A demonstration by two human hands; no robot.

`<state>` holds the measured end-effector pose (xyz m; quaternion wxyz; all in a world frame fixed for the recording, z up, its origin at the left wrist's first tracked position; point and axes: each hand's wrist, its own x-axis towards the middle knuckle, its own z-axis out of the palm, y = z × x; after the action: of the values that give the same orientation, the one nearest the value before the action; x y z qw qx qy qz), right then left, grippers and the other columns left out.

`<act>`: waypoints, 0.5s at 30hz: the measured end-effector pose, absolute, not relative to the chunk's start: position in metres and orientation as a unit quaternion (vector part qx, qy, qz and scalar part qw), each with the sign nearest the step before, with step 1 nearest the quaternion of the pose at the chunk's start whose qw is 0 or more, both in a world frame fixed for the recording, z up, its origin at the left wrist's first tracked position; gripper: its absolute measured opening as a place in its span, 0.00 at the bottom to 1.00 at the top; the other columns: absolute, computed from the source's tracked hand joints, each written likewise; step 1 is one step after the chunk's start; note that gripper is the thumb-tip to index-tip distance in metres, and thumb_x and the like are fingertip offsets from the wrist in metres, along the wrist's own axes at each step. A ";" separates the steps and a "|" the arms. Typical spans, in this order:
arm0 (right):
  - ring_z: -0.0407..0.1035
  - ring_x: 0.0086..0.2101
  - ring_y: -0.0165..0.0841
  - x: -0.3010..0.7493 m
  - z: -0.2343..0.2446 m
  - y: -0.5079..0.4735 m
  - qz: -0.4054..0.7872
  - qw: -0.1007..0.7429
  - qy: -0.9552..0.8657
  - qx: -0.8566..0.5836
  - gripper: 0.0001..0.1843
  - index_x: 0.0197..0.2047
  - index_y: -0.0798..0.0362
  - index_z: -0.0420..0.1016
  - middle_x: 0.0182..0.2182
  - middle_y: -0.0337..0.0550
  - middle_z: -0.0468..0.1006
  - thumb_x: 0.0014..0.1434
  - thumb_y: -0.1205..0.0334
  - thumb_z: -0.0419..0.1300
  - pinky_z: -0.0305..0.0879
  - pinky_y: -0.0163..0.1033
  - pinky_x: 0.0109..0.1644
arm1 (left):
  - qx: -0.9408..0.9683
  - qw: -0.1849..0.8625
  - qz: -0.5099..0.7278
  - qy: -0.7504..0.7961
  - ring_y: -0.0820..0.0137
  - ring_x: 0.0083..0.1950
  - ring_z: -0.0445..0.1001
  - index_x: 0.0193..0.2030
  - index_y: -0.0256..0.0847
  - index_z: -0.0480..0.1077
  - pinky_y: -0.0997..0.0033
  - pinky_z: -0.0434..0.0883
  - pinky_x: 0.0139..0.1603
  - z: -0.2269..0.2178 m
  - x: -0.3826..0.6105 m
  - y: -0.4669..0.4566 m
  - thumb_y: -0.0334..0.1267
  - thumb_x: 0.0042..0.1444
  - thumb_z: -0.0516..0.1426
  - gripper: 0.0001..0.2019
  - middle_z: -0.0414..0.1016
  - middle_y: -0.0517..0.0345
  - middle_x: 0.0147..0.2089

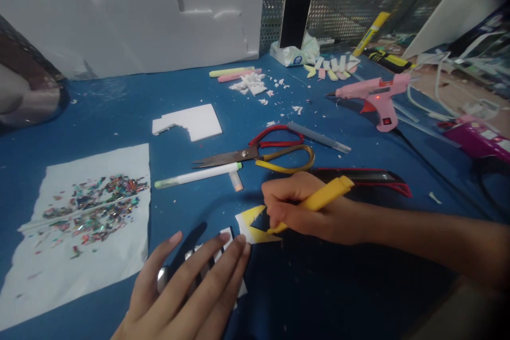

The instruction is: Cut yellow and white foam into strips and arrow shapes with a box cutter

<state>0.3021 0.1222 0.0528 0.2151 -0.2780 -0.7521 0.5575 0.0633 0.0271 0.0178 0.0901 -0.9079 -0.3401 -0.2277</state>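
Observation:
My right hand grips a thick yellow marker, its tip down at a small white piece partly coloured yellow. The piece has a notched, pointed outline. My left hand lies flat with fingers spread, its fingertips at the piece's lower left edge. Beneath those fingers, partly hidden, are white strips and a shiny rounded object. Just beyond my hands lie scissors with one red and one yellow handle, a white pen with green ends and a red-and-black cutter knife.
At left, a white sheet holds colourful flakes. A white foam offcut lies farther back, near foam scraps. A pink glue gun with a lit red light and a cord stands at right. A phone leans upright at the back.

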 end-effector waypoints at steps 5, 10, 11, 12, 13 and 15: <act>0.55 0.23 0.22 0.303 0.052 0.122 0.562 0.192 -0.763 -0.254 0.19 0.24 0.56 0.60 0.21 0.33 0.59 0.66 0.59 0.51 0.49 0.31 0.25 | -0.904 0.082 -0.241 -0.343 0.66 0.59 0.66 0.55 0.39 0.70 0.54 0.44 0.71 0.018 0.064 0.027 0.38 0.67 0.45 0.17 0.68 0.61 0.62; 0.54 0.24 0.23 0.302 0.054 0.122 0.554 0.190 -0.762 -0.277 0.18 0.25 0.55 0.59 0.22 0.33 0.59 0.65 0.58 0.53 0.50 0.31 0.26 | -0.906 0.089 -0.238 -0.339 0.66 0.58 0.67 0.57 0.39 0.68 0.52 0.43 0.72 0.016 0.063 0.027 0.38 0.68 0.44 0.18 0.68 0.62 0.62; 0.55 0.23 0.23 0.302 0.054 0.123 0.558 0.188 -0.762 -0.268 0.19 0.24 0.56 0.59 0.21 0.33 0.59 0.66 0.58 0.52 0.49 0.31 0.25 | -0.906 0.090 -0.240 -0.338 0.66 0.58 0.67 0.57 0.39 0.69 0.52 0.43 0.72 0.016 0.063 0.027 0.38 0.68 0.44 0.18 0.68 0.62 0.62; 0.55 0.23 0.22 0.302 0.054 0.123 0.564 0.188 -0.762 -0.258 0.19 0.23 0.56 0.59 0.21 0.32 0.59 0.66 0.59 0.51 0.49 0.31 0.25 | -0.906 0.089 -0.240 -0.338 0.66 0.58 0.67 0.56 0.39 0.69 0.52 0.43 0.72 0.016 0.063 0.027 0.38 0.68 0.45 0.18 0.68 0.62 0.62; 0.55 0.23 0.22 0.302 0.054 0.123 0.567 0.191 -0.760 -0.253 0.20 0.23 0.56 0.59 0.21 0.33 0.58 0.66 0.58 0.51 0.49 0.30 0.25 | -0.905 0.089 -0.240 -0.340 0.66 0.58 0.67 0.56 0.39 0.69 0.52 0.43 0.72 0.016 0.063 0.027 0.38 0.68 0.45 0.17 0.68 0.62 0.62; 0.55 0.23 0.22 0.302 0.054 0.123 0.562 0.194 -0.759 -0.266 0.19 0.24 0.56 0.59 0.22 0.33 0.59 0.65 0.58 0.52 0.50 0.30 0.25 | -0.904 0.087 -0.238 -0.345 0.67 0.58 0.67 0.57 0.39 0.68 0.52 0.43 0.72 0.016 0.064 0.027 0.39 0.68 0.44 0.18 0.68 0.62 0.62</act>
<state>0.3018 0.1230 0.0543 0.1942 -0.2655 -0.7590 0.5619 0.0641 0.0267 0.0165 0.0869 -0.9038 -0.3453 -0.2376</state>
